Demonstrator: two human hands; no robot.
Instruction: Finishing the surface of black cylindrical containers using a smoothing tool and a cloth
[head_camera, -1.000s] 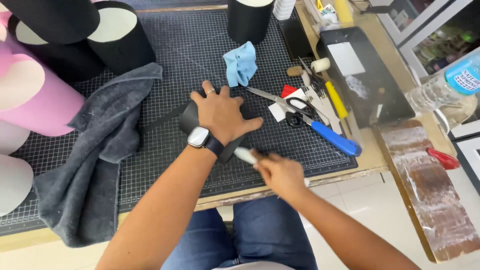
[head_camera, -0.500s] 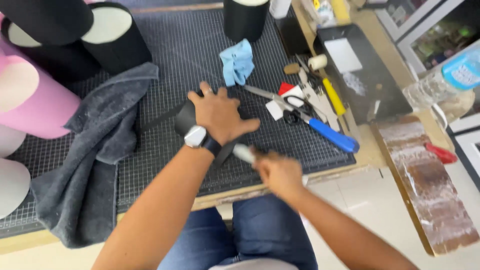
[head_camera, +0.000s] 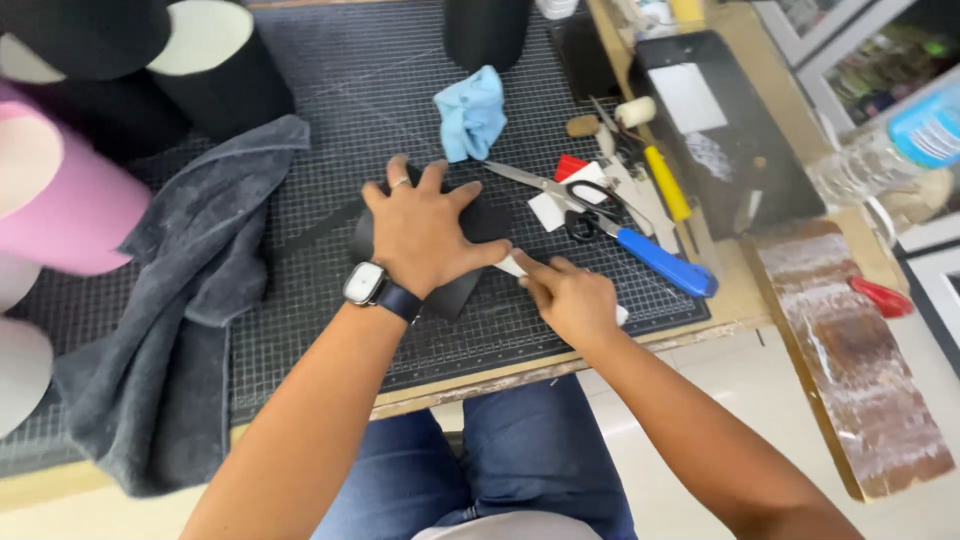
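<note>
Two hands work near the middle of the frame, over one dark gridded cutting mat (head_camera: 330, 90) that covers most of the worktop (head_camera: 745, 290). The left hand (head_camera: 425, 235), with one watch (head_camera: 363, 284) at the wrist and one ring on a finger, lies flat with fingers spread wide on one black piece of material (head_camera: 470, 290), pressing it onto the mat; its grip closes on nothing. The right hand (head_camera: 570, 298), just lower right of it, has its grip curled tight around one white tool (head_camera: 512, 266), whose tip pokes out toward the left thumb and meets the edge of the black piece; the tool's other end shows at the heel of the hand. What kind of tool it is cannot be told. To the right of the hands lie one pair of scissors (head_camera: 570, 195) with black handles, one blue-handled tool (head_camera: 662, 262), one yellow-handled tool (head_camera: 668, 185) and one white card (head_camera: 548, 210) with a red scrap beside it. One crumpled light blue cloth (head_camera: 470, 115) sits above the left hand. One large grey towel (head_camera: 180, 300) drapes down the left side of the mat. At the upper left are one pink roll (head_camera: 60, 200) and two black rolls (head_camera: 215, 70); one more dark cylinder (head_camera: 485, 30) stands at the top centre. One clear plastic bottle (head_camera: 890, 150) lies at the right edge.
</note>
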